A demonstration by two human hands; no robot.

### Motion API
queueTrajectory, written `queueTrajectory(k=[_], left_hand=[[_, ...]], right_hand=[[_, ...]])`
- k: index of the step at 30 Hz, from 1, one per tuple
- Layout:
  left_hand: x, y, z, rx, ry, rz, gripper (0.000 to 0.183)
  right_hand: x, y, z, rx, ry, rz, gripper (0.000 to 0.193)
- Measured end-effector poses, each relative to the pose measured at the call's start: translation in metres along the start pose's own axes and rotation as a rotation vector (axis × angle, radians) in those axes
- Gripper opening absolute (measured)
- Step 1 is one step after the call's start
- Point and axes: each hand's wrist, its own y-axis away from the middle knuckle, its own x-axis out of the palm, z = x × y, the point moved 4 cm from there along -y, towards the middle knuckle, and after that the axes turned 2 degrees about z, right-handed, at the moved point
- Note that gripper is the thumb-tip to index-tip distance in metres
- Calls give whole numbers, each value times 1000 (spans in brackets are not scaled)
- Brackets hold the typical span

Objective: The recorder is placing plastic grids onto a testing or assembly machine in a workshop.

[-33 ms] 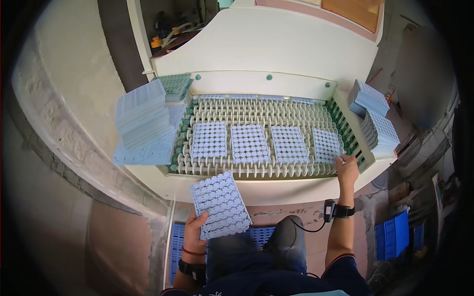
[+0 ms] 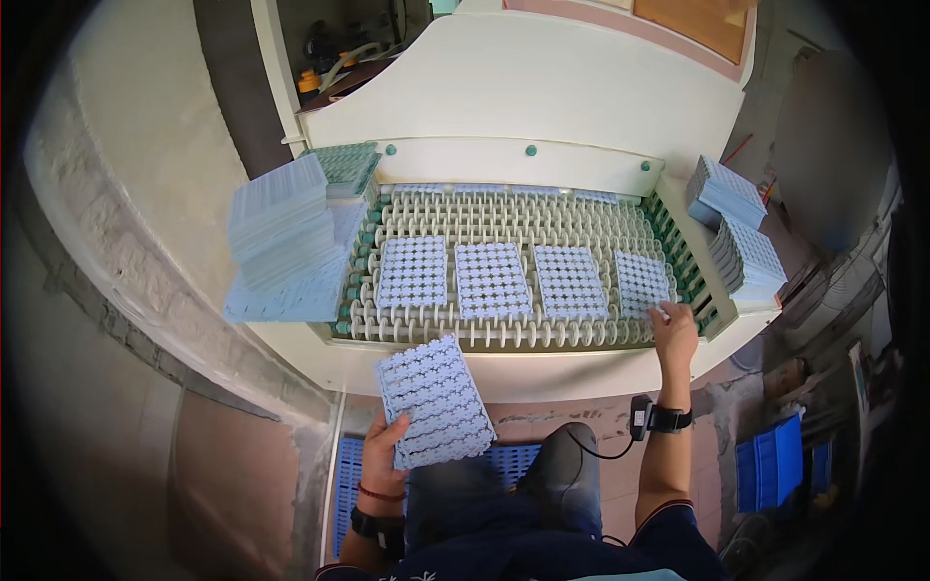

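Note:
My left hand [image 2: 386, 443] grips a stack of light-blue perforated panels [image 2: 435, 402] by its lower left edge, thumb on top. The stack is tilted in front of the machine, above my lap. Four similar sheets lie in a row on the white roller conveyor [image 2: 504, 337]: one at far left [image 2: 412, 273], a second [image 2: 492, 281], a third [image 2: 570, 282] and a rightmost one [image 2: 641, 281]. At the near right corner of that rightmost panel is my right hand [image 2: 675, 329], its fingers curled and closed on the corner; the fingertips are partly hidden.
Pale stacked sheets [image 2: 281, 218] rest on a blue board at the machine's left, beside a green rack [image 2: 344, 165]. More panel stacks [image 2: 746, 257] stand on the right ledge. A white hood [image 2: 523, 87] rises behind the rollers. A blue bin [image 2: 770, 465] is at lower right.
My right hand has shifted slightly left and away from me at the rightmost panel's corner. My left hand and its stack look the same.

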Motion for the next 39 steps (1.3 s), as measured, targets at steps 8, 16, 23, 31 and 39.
queueTrajectory(k=[8,16,23,31,39], left_hand=[[-7,4,-5,53,-8,-11,36],[-27,17,-18,94,17,-62,35],[-32,17,-24,104,39,-77,35],[-34,30,-38,165,56,-106,35],[-42,24,-39,115,133,-68,38]], right_hand=[[52,60,177,-692,-293,261,36],[85,63,211,-687,-93,302,48],[103,63,267,-827,-230,422,51],[139,66,299,-802,-35,663,60],[77,62,284,-789,-472,431,46]])
